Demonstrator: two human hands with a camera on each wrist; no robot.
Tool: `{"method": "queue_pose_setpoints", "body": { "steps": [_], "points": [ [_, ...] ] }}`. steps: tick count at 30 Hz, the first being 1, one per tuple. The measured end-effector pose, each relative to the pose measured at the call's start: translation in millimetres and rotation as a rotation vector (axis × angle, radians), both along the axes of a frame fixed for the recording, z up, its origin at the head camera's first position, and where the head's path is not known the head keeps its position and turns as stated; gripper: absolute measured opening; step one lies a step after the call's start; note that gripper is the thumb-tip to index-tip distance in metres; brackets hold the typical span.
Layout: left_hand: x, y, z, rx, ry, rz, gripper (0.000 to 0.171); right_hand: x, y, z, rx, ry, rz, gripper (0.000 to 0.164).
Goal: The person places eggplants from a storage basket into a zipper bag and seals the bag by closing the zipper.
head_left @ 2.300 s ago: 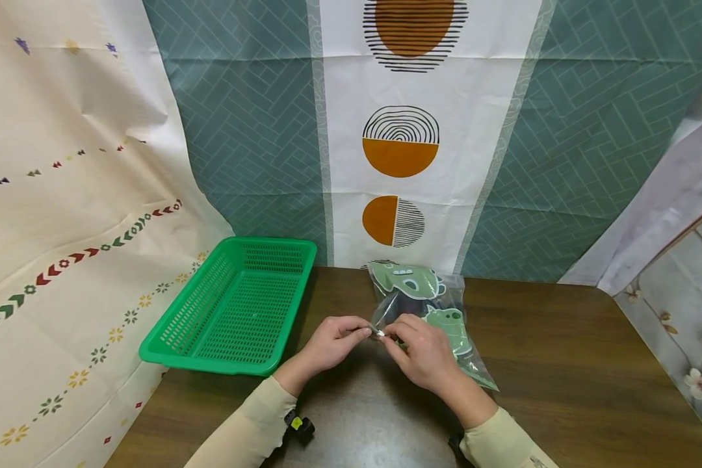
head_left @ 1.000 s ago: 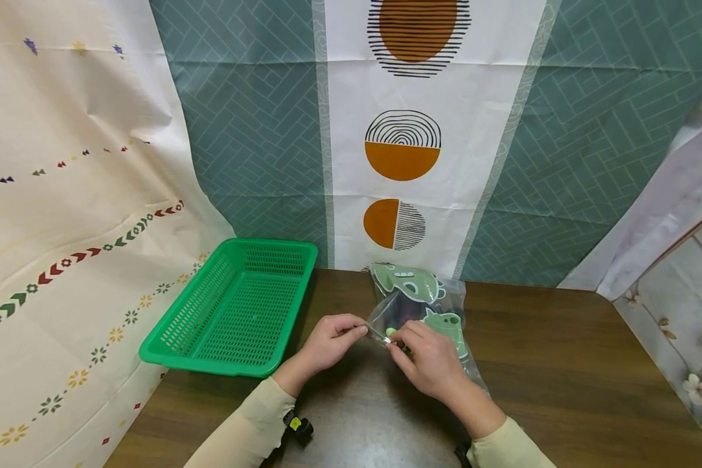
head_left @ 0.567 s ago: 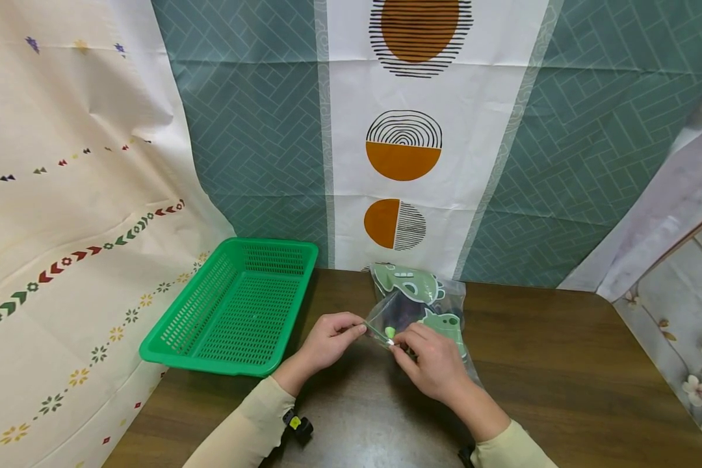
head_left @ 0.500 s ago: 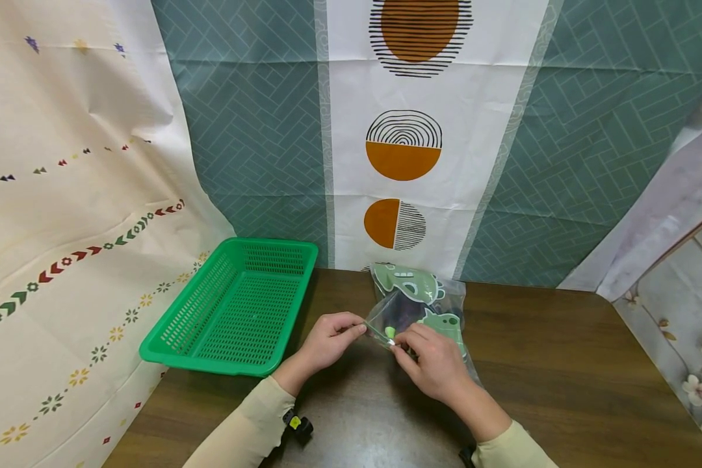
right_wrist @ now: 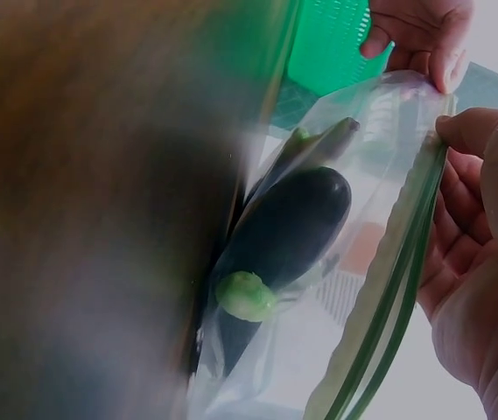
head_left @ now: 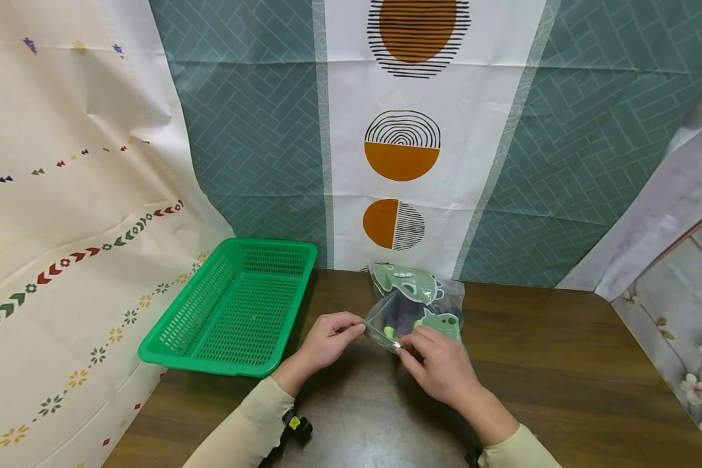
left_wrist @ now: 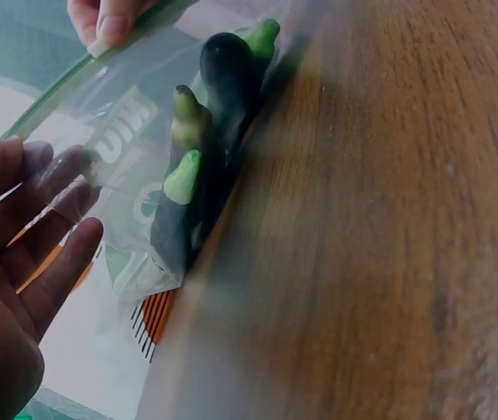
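A clear zip bag with green cartoon prints lies on the table, holding several dark eggplants with green stem ends. At the bag's near left corner, my left hand pinches the green zip edge between thumb and index finger; its other fingers spread behind the film in the left wrist view. Farther right along that edge, my right hand pinches the small white slider on the zip. Two green zip strips run down past the right hand in the right wrist view. My right hand covers part of the bag.
A green plastic basket stands to the left on the brown wooden table. Behind the table hangs a patterned curtain, and a cream cloth drapes along the left side.
My right hand has slid right and slightly nearer along the zip edge with the slider, away from my left hand. The left hand has stayed nearly still. More green stem shows through the bag.
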State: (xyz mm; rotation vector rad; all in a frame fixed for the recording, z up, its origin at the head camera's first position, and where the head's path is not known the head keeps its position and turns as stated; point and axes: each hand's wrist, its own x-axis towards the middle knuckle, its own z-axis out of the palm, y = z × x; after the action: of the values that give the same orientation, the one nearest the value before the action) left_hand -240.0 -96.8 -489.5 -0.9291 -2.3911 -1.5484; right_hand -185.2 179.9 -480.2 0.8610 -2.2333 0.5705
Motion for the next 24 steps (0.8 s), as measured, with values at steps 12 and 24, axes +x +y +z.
{"method": "queue_pose_setpoints", "body": {
  "steps": [12, 24],
  "points": [
    [2.0, 1, 0.4, 0.016, -0.003, 0.003, 0.017, 4.1, 9, -2.3, -0.003, -0.009, -0.007, 0.017],
    [2.2, 2, 0.0, 0.017, -0.006, 0.006, 0.016, 8.3, 23, -3.9, -0.001, -0.003, -0.006, 0.017]
  ]
}}
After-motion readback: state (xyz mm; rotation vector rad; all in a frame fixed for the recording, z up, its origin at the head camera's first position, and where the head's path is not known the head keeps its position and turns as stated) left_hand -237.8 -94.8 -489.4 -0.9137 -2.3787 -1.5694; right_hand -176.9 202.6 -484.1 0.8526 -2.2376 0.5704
